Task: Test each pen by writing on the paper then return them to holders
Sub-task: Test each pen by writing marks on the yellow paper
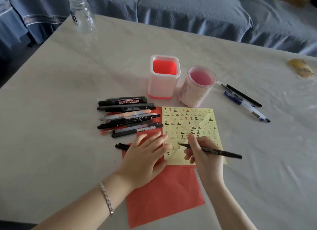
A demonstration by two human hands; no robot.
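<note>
My right hand [204,154] pinches the black pen [223,152], its tip on the yellow paper [188,123] at lower centre. My left hand [145,156], fingers spread flat, pins the sheet. Best practice: light pressure, one blank cell.

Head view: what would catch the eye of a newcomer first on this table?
The yellow paper at the centre, filled with rows of marks, where the right hand holds a black pen and the left hand rests on its edge. A pile of pens lies left of it, and an empty square holder and round holder stand behind.
</note>
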